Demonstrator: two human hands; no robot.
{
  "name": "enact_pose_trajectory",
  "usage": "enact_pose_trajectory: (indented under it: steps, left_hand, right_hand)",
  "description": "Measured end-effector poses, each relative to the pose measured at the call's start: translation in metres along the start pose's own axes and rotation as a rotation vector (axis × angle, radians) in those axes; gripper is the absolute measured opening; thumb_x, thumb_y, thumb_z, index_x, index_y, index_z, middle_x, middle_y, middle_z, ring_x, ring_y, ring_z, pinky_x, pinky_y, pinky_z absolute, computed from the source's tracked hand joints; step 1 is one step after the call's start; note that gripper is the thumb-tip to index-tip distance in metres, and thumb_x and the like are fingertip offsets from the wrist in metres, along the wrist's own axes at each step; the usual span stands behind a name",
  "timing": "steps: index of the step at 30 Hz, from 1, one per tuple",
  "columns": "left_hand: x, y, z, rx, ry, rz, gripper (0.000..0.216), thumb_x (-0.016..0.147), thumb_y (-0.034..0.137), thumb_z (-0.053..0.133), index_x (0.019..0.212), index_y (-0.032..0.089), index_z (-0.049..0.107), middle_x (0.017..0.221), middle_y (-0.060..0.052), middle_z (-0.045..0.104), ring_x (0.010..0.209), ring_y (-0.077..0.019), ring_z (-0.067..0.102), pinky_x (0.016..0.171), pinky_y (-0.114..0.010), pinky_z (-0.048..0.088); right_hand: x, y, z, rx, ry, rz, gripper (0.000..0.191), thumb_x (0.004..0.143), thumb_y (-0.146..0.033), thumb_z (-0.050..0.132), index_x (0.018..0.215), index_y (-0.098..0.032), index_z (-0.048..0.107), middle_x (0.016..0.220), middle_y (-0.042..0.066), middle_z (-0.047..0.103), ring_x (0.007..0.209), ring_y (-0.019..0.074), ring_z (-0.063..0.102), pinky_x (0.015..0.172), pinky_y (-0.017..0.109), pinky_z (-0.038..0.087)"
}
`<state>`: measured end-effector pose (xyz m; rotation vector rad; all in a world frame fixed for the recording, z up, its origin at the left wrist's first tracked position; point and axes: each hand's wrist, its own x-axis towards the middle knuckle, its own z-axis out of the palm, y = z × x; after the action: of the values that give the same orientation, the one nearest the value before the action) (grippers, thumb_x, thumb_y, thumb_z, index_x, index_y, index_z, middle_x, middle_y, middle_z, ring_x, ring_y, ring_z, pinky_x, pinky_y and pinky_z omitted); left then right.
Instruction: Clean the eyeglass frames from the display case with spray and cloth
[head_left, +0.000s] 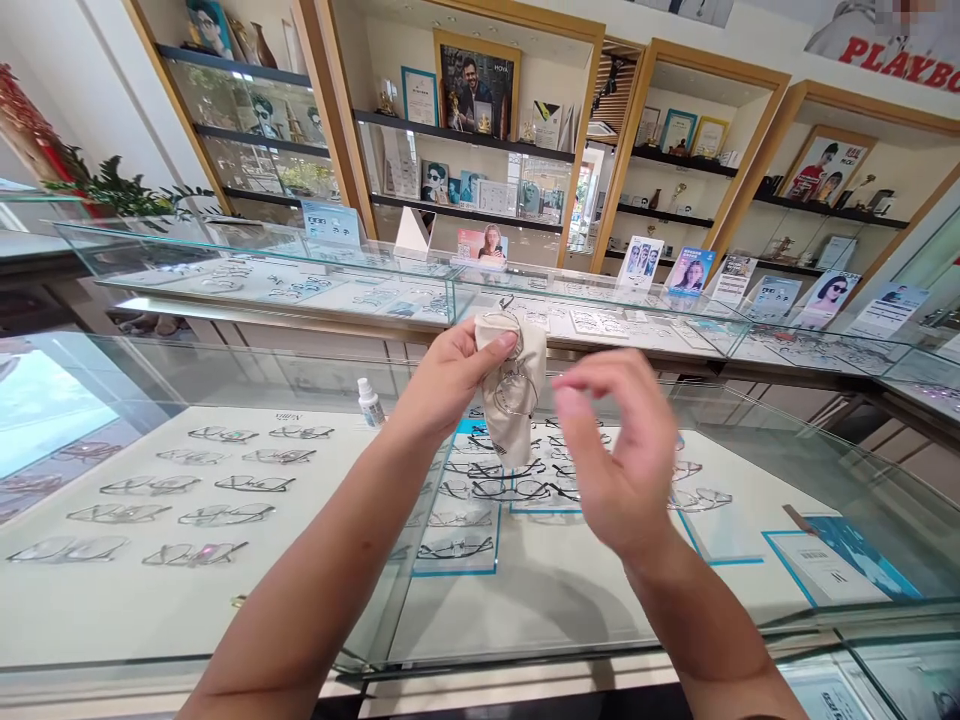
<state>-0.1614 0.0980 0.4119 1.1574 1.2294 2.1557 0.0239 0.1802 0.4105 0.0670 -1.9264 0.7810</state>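
Since the left hand [454, 378] already has wire-rimmed eyeglasses [514, 391] pinched tight against a beige cloth [511, 438] right of the spray bottle [370, 404], that bit's sorted; right hand [628, 440]'s half-curled, too blurry to call, rest unclear.

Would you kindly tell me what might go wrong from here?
The glasses could slip onto the glass counter, since only the left hand holds them, with the cloth; the right hand is apart. Their thin frame might bend under a hard pinch. The spray bottle, near the left forearm in view, might get knocked.
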Motion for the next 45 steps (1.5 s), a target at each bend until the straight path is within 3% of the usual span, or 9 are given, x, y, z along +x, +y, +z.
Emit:
enact_pose_trajectory:
  steps: [5,9,17,22,30,34,37,42,45]
  left_hand:
    - [-0.004,-0.005,0.003,-0.001,-0.025,0.027,0.033,0.089,0.045,0.088,0.105,0.020,0.075,0.098,-0.005,0.078,0.089,-0.0190,0.073,0.082,-0.029,0.058]
    - [-0.002,-0.010,0.003,-0.019,-0.029,0.035,0.033,0.091,0.045,0.085,0.110,0.020,0.074,0.104,-0.007,0.078,0.094,-0.0202,0.074,0.085,-0.029,0.057]
    - [-0.002,-0.001,-0.009,0.026,-0.160,-0.033,0.041,0.084,0.036,0.092,0.115,0.018,0.075,0.103,-0.008,0.079,0.087,-0.0186,0.073,0.079,-0.027,0.058]
    - [-0.002,-0.004,-0.015,0.084,-0.148,-0.033,0.041,0.080,0.034,0.095,0.111,0.018,0.075,0.088,-0.005,0.077,0.074,-0.0157,0.069,0.069,-0.025,0.055]
    - [-0.002,-0.017,-0.009,0.062,0.014,0.051,0.035,0.083,0.048,0.092,0.092,0.020,0.072,0.078,-0.001,0.071,0.065,-0.0131,0.061,0.062,-0.025,0.048]
    - [0.000,-0.013,-0.012,0.046,-0.066,0.011,0.041,0.090,0.058,0.083,0.085,0.018,0.073,0.067,-0.002,0.066,0.056,-0.0133,0.057,0.056,-0.026,0.046]
    - [0.003,-0.007,-0.021,0.038,-0.159,-0.044,0.044,0.088,0.059,0.084,0.087,0.015,0.075,0.071,-0.005,0.069,0.061,-0.0155,0.062,0.060,-0.027,0.051]
    - [0.005,-0.001,-0.030,0.034,-0.255,-0.120,0.042,0.079,0.042,0.096,0.105,0.015,0.077,0.087,-0.008,0.076,0.073,-0.0178,0.070,0.069,-0.027,0.055]
    - [0.004,-0.005,-0.025,0.032,-0.243,-0.104,0.042,0.076,0.032,0.098,0.108,0.016,0.076,0.086,-0.006,0.076,0.070,-0.0153,0.069,0.068,-0.025,0.055]
  right_hand:
    - [0.023,0.040,0.037,-0.060,0.027,0.051,0.008,0.102,-0.030,0.065,0.097,-0.028,0.070,0.097,0.006,0.071,0.094,0.0262,0.063,0.090,0.046,0.049]
    - [0.025,0.054,0.041,-0.028,0.018,0.106,0.010,0.101,-0.031,0.066,0.094,-0.028,0.071,0.095,0.005,0.071,0.093,0.0255,0.063,0.088,0.043,0.048]
    - [0.037,0.076,0.035,0.530,-0.194,0.412,0.017,0.090,-0.042,0.077,0.084,-0.026,0.079,0.091,0.003,0.079,0.091,0.0226,0.068,0.091,0.041,0.053]
    - [0.039,0.080,0.032,0.651,-0.309,0.466,0.021,0.086,-0.047,0.082,0.084,-0.027,0.080,0.093,0.004,0.080,0.094,0.0233,0.071,0.095,0.043,0.056]
    - [0.035,0.079,0.037,0.676,-0.438,0.461,0.037,0.083,-0.060,0.085,0.084,-0.025,0.075,0.087,0.002,0.073,0.084,0.0206,0.065,0.085,0.040,0.054]
    - [0.037,0.080,0.036,0.686,-0.435,0.452,0.031,0.085,-0.055,0.084,0.082,-0.025,0.077,0.089,0.003,0.075,0.088,0.0219,0.066,0.091,0.042,0.055]
    - [0.038,0.084,0.033,0.707,-0.413,0.450,0.022,0.089,-0.047,0.081,0.081,-0.026,0.080,0.092,0.003,0.077,0.094,0.0227,0.068,0.099,0.044,0.054]
    - [0.040,0.091,0.029,0.730,-0.410,0.503,0.018,0.089,-0.043,0.080,0.081,-0.028,0.081,0.091,0.004,0.077,0.093,0.0238,0.066,0.102,0.045,0.053]
    - [0.040,0.093,0.029,0.755,-0.413,0.523,0.017,0.089,-0.043,0.081,0.081,-0.028,0.082,0.091,0.004,0.078,0.093,0.0235,0.066,0.100,0.044,0.052]
